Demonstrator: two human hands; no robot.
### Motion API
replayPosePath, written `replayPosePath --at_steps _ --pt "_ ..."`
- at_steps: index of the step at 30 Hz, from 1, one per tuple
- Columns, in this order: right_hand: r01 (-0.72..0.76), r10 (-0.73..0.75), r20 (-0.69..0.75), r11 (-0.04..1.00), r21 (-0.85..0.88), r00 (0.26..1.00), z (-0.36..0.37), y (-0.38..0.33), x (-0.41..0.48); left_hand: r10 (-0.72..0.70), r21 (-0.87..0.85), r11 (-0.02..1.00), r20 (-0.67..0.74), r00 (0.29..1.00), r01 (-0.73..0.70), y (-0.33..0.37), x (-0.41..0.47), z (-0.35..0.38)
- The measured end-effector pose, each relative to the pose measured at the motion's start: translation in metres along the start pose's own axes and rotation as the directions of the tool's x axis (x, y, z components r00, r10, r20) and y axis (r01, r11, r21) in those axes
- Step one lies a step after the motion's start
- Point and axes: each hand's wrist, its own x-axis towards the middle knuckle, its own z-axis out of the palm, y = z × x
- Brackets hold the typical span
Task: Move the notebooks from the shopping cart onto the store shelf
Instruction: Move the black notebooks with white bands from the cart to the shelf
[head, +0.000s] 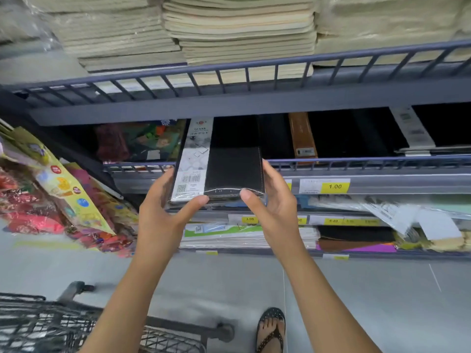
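A plastic-wrapped stack of black notebooks (233,171) with a white barcode label strip on its left lies half over the front rail of the middle store shelf (356,161), its far end inside the shelf. My left hand (165,212) grips its left near corner, thumb under the front edge. My right hand (272,200) holds its right side, thumb on the near edge. The shopping cart (51,327), a dark wire basket, is at the bottom left beside my left forearm; what lies in it is blurred.
More black and brown notebooks (303,138) lie on the same shelf to the right. Stacks of pale paper pads (239,31) fill the upper shelf behind a blue rail. Yellow price tags (334,186) line the shelf edges. Colourful packets (58,189) hang at left. My sandalled foot (271,329) stands on the grey floor.
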Motion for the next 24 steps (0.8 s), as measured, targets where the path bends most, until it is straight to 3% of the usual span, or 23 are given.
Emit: replayPosePath --at_steps 12,18,24 --pt "0.003 -0.003 -0.142 1.000 -0.004 0.990 0.009 0.001 0.014 0.050 0.056 0.997 -0.138 0.989 -0.043 -0.008 0.019 0.017" --pt "-0.037 0.022 -0.219 0.997 -0.062 0.975 0.019 -0.003 0.018 -0.036 0.059 0.997 -0.145 0.989 0.045 -0.008 0.028 0.018" --pt "-0.166 0.126 -0.275 0.978 -0.126 0.953 0.025 -0.021 0.011 -0.112 0.106 0.987 -0.083 0.990 0.121 0.008 0.025 0.009"
